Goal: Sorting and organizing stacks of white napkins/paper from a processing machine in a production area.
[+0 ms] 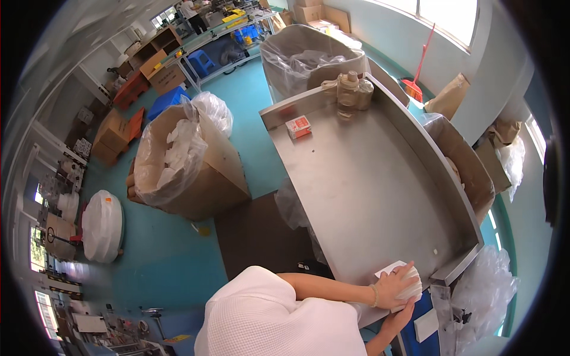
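Observation:
At the near right end of the metal table (368, 178), a thick white stack of what looks like folded paper or tissues (412, 288) is between my two hands. My left hand (392, 287), with a bracelet at the wrist, lies over the stack, its fingers bent round the upper side. My right hand (401, 317) grips the stack's lower edge from beneath. Its fingers are partly hidden. A flat white piece (389, 269) shows beside the stack, under my left fingers. Close by, a white pad or small stack (426, 325) rests on a blue surface (409, 341).
An orange and white box (298, 127) and clear bottles (348, 95) stand at the table's far end. Left of it is a large lined carton (219, 184) holding white scraps. Clear plastic bags (490, 291) bulge at right. A raised metal rim (436, 160) borders the table.

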A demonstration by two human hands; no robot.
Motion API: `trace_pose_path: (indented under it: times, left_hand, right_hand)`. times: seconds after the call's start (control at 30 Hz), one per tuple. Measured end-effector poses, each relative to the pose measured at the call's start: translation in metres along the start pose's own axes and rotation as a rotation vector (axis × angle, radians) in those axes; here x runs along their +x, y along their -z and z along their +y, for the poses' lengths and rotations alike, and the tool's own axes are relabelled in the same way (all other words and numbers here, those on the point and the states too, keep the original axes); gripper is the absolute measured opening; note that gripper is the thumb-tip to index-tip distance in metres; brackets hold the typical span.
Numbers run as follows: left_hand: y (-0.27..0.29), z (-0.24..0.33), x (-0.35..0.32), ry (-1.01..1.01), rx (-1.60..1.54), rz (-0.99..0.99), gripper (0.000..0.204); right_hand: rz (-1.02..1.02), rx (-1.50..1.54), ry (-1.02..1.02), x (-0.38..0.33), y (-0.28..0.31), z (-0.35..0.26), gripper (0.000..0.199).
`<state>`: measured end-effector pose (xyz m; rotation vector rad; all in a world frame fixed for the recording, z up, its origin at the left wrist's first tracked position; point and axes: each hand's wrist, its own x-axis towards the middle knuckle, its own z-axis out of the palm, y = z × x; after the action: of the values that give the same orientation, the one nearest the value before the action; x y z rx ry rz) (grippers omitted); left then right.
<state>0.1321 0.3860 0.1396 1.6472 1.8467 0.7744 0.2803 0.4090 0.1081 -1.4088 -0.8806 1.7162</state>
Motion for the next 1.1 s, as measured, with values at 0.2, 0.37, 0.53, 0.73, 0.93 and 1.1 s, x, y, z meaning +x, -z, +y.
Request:
trace_pose_path:
  times: [0.2,0.37,0.53,0.73,0.93,1.1]
  left_hand:
    - [0.010,0.003,-0.005,0.076,0.020,-0.101,0.086]
    - [-0.014,-0.004,-0.010,-0.011,-0.257,0.008,0.083]
    - [0.010,-0.020,0.001,-0.063,-0.046,0.081,0.097]
    - [0.018,-0.010,0.012,-0.145,-0.357,-0.040,0.097]
    - [0.008,-0.010,0.008,0.095,-0.563,-0.252,0.094]
    - [0.018,-0.010,0.008,0.089,-0.523,-0.188,0.091]
  right_hand:
    - [-0.006,0.078,-0.148,0.016,0.082,0.050,0.046]
    - [0.076,0.147,0.020,-0.033,0.017,0.002,0.062]
    - [-0.066,0.367,-0.119,-0.004,-0.004,0.017,0.034]
    - [0.323,0.486,-0.054,-0.016,0.010,0.003,0.037]
    - [0.181,-0.039,0.097,-0.022,-0.017,-0.007,0.035]
    - [0.050,0.350,-0.182,-0.029,0.011,0.009,0.029]
